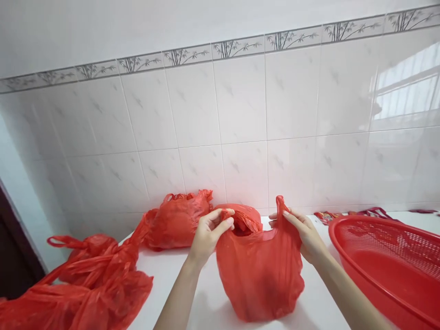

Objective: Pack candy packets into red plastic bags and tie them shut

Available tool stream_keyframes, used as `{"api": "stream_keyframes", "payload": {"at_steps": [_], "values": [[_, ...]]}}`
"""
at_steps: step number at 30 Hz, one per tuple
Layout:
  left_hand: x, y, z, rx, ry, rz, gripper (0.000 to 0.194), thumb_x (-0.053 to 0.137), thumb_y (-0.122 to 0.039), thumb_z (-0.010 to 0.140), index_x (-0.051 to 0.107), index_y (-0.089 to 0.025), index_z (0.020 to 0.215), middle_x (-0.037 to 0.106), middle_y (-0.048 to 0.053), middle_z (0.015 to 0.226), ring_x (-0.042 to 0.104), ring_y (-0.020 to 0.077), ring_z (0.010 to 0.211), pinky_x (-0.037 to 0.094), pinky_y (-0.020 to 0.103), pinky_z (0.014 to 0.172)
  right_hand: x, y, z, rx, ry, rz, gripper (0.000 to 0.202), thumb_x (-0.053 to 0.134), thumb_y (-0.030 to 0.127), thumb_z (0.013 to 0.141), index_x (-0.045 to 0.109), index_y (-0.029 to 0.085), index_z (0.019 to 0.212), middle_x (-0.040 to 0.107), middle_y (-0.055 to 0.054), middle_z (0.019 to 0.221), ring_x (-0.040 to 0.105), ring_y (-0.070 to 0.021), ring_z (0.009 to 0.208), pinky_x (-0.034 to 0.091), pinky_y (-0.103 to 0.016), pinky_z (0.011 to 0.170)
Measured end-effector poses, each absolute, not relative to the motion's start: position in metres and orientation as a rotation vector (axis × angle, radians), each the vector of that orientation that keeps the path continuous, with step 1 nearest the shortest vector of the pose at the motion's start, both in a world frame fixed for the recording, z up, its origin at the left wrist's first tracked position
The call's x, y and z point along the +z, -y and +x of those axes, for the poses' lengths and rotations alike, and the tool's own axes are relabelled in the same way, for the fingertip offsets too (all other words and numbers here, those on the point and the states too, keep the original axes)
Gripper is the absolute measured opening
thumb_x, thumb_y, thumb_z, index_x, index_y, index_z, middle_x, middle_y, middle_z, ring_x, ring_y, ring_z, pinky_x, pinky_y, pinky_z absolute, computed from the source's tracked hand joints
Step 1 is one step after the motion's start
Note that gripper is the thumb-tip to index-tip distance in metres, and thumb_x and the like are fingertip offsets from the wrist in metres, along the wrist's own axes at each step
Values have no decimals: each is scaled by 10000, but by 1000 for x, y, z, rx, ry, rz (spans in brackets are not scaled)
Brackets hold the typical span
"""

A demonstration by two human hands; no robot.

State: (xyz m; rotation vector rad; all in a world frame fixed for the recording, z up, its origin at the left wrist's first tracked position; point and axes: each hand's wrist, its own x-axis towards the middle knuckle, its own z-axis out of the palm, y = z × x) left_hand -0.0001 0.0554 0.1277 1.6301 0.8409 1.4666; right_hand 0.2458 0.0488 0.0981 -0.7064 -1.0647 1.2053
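A red plastic bag (261, 275) stands upright on the white table in front of me, its mouth partly open between my hands. My left hand (211, 231) pinches the bag's left handle between thumb and fingers. On the other side, my right hand (302, 229) grips the right handle, which sticks up above the thumb. A dark shape shows faintly through the thin plastic low in the bag; what it is I cannot tell. Close behind my left hand sits a full red plastic bag (177, 222).
Several knotted red bags (92, 284) heap up at the left. A red plastic basket (388, 266) with mesh sides takes the right edge. Small red packets (328, 217) lie along the tiled wall (240, 101). White table (168, 279) shows between the bags.
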Motion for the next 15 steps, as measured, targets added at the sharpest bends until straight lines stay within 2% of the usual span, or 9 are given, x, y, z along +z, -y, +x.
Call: {"api": "stream_keyframes", "payload": {"at_steps": [3,6,8,10,13,15], "values": [[131,-55,-11,1493,-791,1646,203,746,-375,771,735,-173,790,568,-32,516,581,139,614,503,283,750,100,-48,252,1205,1065,-672,369,837,529,680,779,186,803,741,-62,833,679,-195,766,550,-282,728],[134,-50,-17,1301,-694,1682,269,658,-441,858,715,-178,869,517,-49,459,580,145,551,506,300,717,105,-44,256,1234,1150,-636,347,797,521,717,758,180,767,720,-49,757,641,-170,680,542,-291,735],[135,-43,-15,1021,-704,1761,336,576,-480,918,705,-185,1012,599,-24,537,625,163,575,515,310,699,108,-40,254,1256,1221,-627,354,753,530,761,719,180,719,675,-34,650,592,-153,596,512,-282,661],[133,-36,-8,727,-773,1920,350,531,-468,944,702,-205,1099,716,27,742,689,193,726,525,316,746,110,-36,251,1251,1251,-633,360,735,527,775,668,186,678,643,-22,600,538,-137,533,459,-270,583],[122,-30,10,494,-889,2236,294,516,-381,935,726,-244,1087,755,51,1022,688,236,977,515,316,831,112,-29,244,1223,1287,-645,374,723,534,771,608,198,653,634,-17,590,465,-121,479,389,-271,527],[108,-31,22,437,-948,2390,273,500,-316,917,736,-256,1041,758,55,1016,685,252,980,510,321,818,112,-24,242,1225,1365,-655,402,690,557,792,570,207,634,615,-13,561,403,-114,452,338,-275,499]]}}
